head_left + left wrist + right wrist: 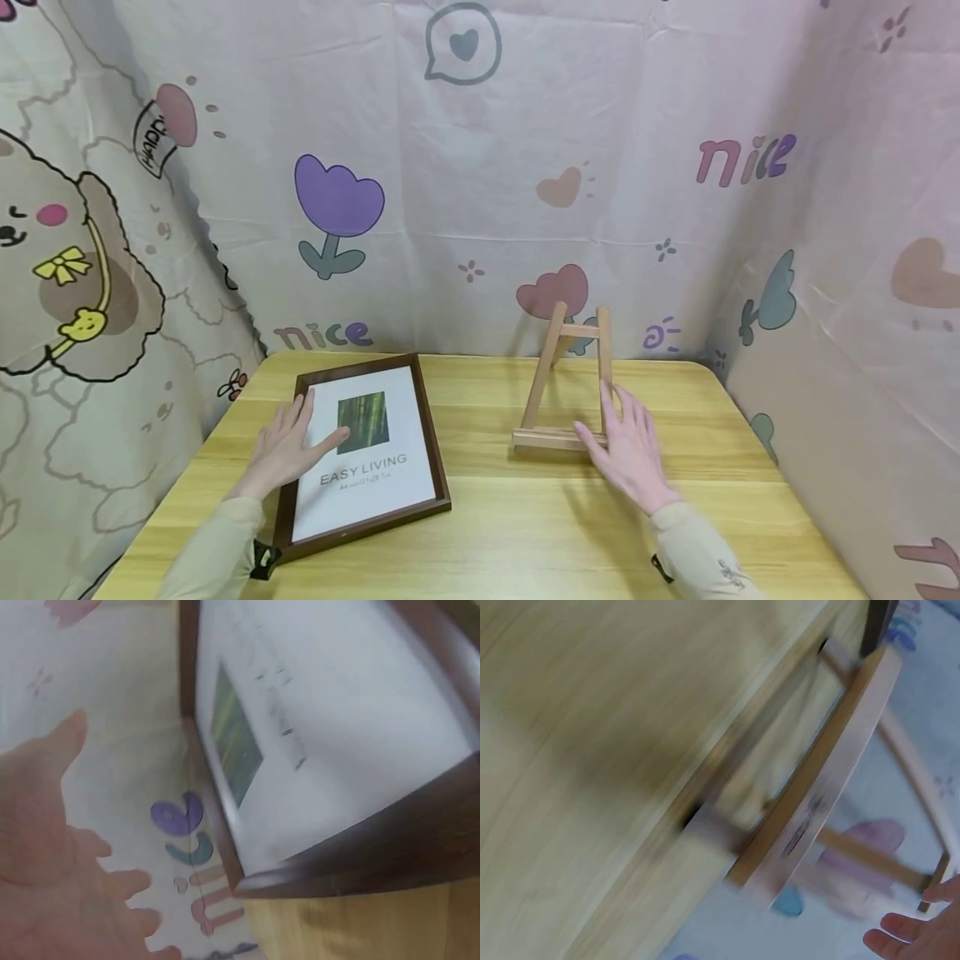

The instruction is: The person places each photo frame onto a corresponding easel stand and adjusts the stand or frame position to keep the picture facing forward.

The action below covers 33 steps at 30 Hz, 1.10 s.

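A dark brown picture frame (429,429) lies face up on the left of the table, turned a little. Its white insert (360,517) reads "EASY LIVING" beneath a small green picture (364,422). Over the frame's left side is my left hand (279,457), fingers spread; in the left wrist view a gap shows between that hand (45,862) and the frame (375,825). A small wooden easel (557,439) stands upright on the right. My right hand (632,450) is beside its right leg and ledge, fingers extended; whether it touches the wood I cannot tell.
The light wood table (487,533) reaches back to a printed cloth (465,192) that hangs behind it and along both sides. Beside the left cuff a black strap (265,560) shows close to the frame's lower left corner.
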Tool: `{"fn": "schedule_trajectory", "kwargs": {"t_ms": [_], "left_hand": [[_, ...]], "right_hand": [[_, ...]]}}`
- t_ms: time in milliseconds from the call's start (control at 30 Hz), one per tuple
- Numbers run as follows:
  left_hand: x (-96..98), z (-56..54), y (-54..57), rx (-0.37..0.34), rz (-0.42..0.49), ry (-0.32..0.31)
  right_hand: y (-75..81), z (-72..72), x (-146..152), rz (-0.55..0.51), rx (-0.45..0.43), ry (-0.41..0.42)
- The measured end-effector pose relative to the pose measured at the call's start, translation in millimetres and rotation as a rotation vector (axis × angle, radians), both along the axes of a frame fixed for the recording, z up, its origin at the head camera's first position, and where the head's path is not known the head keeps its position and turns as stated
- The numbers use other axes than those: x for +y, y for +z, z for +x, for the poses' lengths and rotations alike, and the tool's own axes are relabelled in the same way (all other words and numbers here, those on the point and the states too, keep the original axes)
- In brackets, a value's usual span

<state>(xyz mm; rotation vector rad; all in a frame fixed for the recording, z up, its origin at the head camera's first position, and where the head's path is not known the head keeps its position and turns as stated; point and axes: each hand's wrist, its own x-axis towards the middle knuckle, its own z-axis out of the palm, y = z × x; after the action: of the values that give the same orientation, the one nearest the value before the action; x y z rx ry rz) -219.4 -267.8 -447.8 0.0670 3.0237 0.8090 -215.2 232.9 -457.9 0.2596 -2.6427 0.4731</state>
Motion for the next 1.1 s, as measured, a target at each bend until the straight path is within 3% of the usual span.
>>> {"fn": "schedule_trajectory", "kwargs": {"t_ms": [200,400,667,900,1100], "left_hand": [[-15.7,5.6,1.6,-0.079,0.059,-0.034],[-29.4,5.9,-8.5,-0.126,0.091,-0.03],[-44.5,15.0,-16.2,-0.213,0.198,-0.03],[-54.4,15.2,-32.5,-0.243,0.271,-0.053],[-55.8,15.7,-42.8,-0.282,0.306,-0.027]], "right_hand": [[-1.8,2.4,-40,-0.016,-0.003,0.066],[-2.7,4.7,-78,-0.053,-0.025,0.168],[-8.3,2.8,-119,-0.135,-0.134,0.313],[-14.7,0.2,-141,-0.311,-0.366,0.426],[-20.9,-6.9,-154,-0.417,-0.546,0.495]]}}
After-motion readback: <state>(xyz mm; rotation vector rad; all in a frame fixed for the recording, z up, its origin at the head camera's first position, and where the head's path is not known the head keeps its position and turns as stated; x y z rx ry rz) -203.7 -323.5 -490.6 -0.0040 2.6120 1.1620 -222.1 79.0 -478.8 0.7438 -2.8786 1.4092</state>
